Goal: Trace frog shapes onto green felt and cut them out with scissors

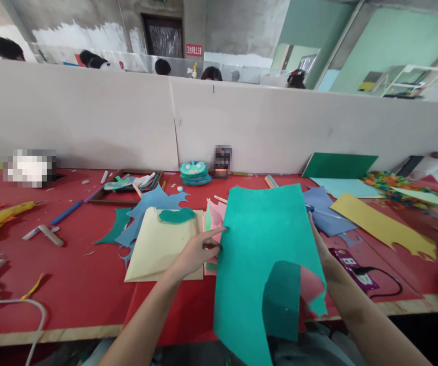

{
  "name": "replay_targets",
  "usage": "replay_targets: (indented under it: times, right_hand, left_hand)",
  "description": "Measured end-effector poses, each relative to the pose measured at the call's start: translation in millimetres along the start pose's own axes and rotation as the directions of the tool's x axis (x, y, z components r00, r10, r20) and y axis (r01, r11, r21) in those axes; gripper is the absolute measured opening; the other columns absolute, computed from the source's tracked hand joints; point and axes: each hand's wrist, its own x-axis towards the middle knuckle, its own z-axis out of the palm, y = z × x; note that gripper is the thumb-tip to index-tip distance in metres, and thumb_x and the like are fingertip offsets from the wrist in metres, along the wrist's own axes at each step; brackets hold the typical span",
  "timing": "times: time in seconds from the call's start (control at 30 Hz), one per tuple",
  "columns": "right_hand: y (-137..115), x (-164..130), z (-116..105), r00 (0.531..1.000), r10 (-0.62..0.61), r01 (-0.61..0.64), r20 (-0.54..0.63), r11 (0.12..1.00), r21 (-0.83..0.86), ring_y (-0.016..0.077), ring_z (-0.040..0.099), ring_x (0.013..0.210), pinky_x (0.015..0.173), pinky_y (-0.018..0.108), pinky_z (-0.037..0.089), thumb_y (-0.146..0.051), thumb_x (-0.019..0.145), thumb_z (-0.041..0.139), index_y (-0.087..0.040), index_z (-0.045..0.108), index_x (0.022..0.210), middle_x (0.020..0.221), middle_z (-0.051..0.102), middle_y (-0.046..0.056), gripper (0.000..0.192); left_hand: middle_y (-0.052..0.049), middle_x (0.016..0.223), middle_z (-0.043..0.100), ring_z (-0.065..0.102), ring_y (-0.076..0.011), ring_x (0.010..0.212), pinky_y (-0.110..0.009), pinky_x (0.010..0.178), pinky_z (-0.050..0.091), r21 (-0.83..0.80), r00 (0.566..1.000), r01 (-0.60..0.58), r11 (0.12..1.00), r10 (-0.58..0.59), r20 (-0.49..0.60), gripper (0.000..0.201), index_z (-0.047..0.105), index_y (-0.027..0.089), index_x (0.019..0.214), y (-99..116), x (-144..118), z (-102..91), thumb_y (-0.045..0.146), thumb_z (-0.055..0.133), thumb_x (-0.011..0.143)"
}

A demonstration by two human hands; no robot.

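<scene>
A large teal sheet (260,229), with a rounded cut-out low on its right side, is held up before me, tilted. My left hand (198,251) has its index finger and thumb at the sheet's left edge. At the right edge is my right hand (318,241), its fingers mostly hidden behind the sheet. A blue pen (310,208) shows beside that hand; whether it is held cannot be made out. Left of the sheet lie cream sheets (161,254) with a teal cut-out (177,215) on top. Pink paper (216,216) is partly covered by the teal sheet.
Blue scraps (152,203) and a yellow glue gun (3,218) lie to the left. Behind are a wooden tray (108,201) and stacked teal frog-like cut-outs (195,174). A yellow sheet (382,226) and a purple device (352,267) with a black cable lie right. A white partition (260,122) borders the table.
</scene>
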Motion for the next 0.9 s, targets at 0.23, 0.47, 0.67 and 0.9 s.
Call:
replay_targets:
  times: [0.23, 0.47, 0.67, 0.9]
  right_hand:
    - [-11.0, -2.5, 5.5, 0.994, 0.108, -0.106, 0.004, 0.976, 0.191, 0.0292, 0.062, 0.099, 0.079, 0.041, 0.051, -0.078, 0.075, 0.022, -0.030, 0.055, 0.116, 0.106, 0.068, 0.008, 0.071]
    - [-14.3, -6.8, 23.9, 0.989, 0.146, -0.135, -0.032, 0.964, 0.227, 0.0305, 0.063, 0.098, 0.082, 0.045, 0.053, -0.033, 0.072, 0.070, -0.025, 0.054, 0.116, 0.113, 0.065, 0.007, 0.048]
    - [-22.7, -13.0, 42.8, 0.995, 0.096, -0.102, 0.040, 0.972, 0.209, 0.0296, 0.061, 0.104, 0.084, 0.043, 0.053, -0.033, 0.073, 0.069, -0.027, 0.053, 0.120, 0.119, 0.062, 0.006, 0.051]
    - [-34.4, -15.8, 55.9, 0.991, -0.053, 0.073, -0.125, 0.983, 0.168, 0.0276, 0.060, 0.104, 0.082, 0.041, 0.055, -0.034, 0.073, 0.069, -0.038, 0.011, 0.143, 0.130, 0.053, 0.004, 0.091]
  left_hand:
    - [0.001, 0.067, 0.056, 0.049, -0.0098, 0.060, -0.025, 0.064, 0.046, 0.080, 0.998, 0.015, 0.997, -0.010, -0.068, 0.045, 0.059, 0.020, 0.118, -3.8, -3.0, 3.1, 0.027, 0.054, 0.075]
    - [-0.006, 0.107, 0.058, 0.055, -0.0148, 0.081, -0.027, 0.069, 0.049, 0.029, 1.000, 0.005, 1.000, -0.005, -0.001, 0.058, 0.045, 0.029, 0.130, 8.9, -5.7, 9.3, 0.035, 0.061, 0.075]
    - [-0.006, 0.123, 0.053, 0.053, -0.0190, 0.100, -0.030, 0.082, 0.046, 0.035, 0.977, -0.107, 0.994, 0.112, -0.183, 0.048, 0.047, 0.026, 0.127, 9.1, -1.5, 5.1, 0.040, 0.054, 0.081]
    - [-0.004, 0.095, 0.066, 0.061, -0.0202, 0.091, -0.033, 0.078, 0.049, -0.019, 0.950, -0.104, 0.994, 0.093, -0.299, 0.043, 0.050, 0.022, 0.117, 12.1, -1.7, 2.7, 0.035, 0.059, 0.077]
